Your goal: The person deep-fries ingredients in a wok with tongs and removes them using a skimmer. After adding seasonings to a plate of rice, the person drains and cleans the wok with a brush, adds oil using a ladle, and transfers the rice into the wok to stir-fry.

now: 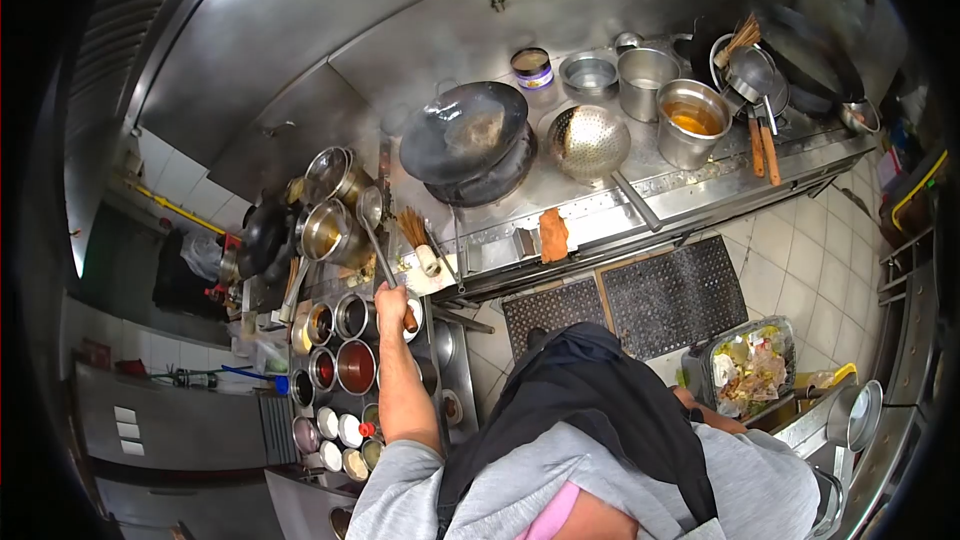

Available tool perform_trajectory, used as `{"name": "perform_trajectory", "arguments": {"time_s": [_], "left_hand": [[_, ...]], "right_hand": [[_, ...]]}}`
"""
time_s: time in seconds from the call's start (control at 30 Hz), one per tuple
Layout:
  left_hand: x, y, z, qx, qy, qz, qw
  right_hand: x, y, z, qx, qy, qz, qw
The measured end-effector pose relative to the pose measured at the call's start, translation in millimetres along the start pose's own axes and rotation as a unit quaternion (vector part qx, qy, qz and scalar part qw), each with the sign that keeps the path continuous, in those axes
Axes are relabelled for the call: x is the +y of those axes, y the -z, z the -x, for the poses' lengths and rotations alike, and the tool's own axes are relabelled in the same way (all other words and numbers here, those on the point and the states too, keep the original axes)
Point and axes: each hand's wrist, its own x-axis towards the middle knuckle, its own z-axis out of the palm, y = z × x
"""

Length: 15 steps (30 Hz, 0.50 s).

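My left hand (391,304) is closed around the handle of a long ladle (384,252), whose wooden end sticks out below my fist. The ladle's bowl lies up by a metal pot (328,230) at the stove's left end; whether they touch is unclear. Under my left arm stand seasoning containers, among them one of dark red sauce (356,367). My right forearm (712,414) bends in at my waist beside the dark apron (580,410); the fingers of that hand are hidden. A black wok (465,130) sits tilted on the burner, with steam around it.
A perforated strainer (590,143) rests on the stove, its handle over the front edge. Behind it are metal pots, one with amber liquid (695,120). An orange cloth (553,235) hangs at the edge. Rubber mats (675,295) and a waste bin (752,365) are on the floor.
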Motion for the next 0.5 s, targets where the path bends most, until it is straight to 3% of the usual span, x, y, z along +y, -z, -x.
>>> {"name": "perform_trajectory", "arguments": {"time_s": [0.1, 0.2, 0.27, 0.33, 0.4, 0.47, 0.5], "left_hand": [[-4, -2, -3, 0.005, 0.032, 0.021, 0.999], [-26, -4, -17, 0.0, 0.041, 0.019, 0.999], [-37, -3, -21, -0.017, 0.045, 0.016, 0.999], [-44, -5, -21, 0.004, 0.077, 0.024, 0.997], [-51, -2, -25, -0.009, 0.086, 0.033, 0.996], [-60, 1, -28, -0.044, 0.061, 0.041, 0.996], [-52, -4, -20, -0.033, 0.027, 0.023, 0.999]], "right_hand": [[-3, 27, 13, 0.042, 0.071, 0.056, 0.995], [-29, 60, 8, -0.065, -0.067, -0.127, 0.988], [-79, 98, 31, 0.031, -0.021, -0.182, 0.983], [-86, 101, -6, 0.034, -0.034, -0.259, 0.965], [-89, 103, -47, 0.065, 0.038, -0.201, 0.977], [-117, 116, -34, 0.055, 0.065, -0.331, 0.94], [-127, 120, -34, 0.06, 0.046, -0.291, 0.954]]}}
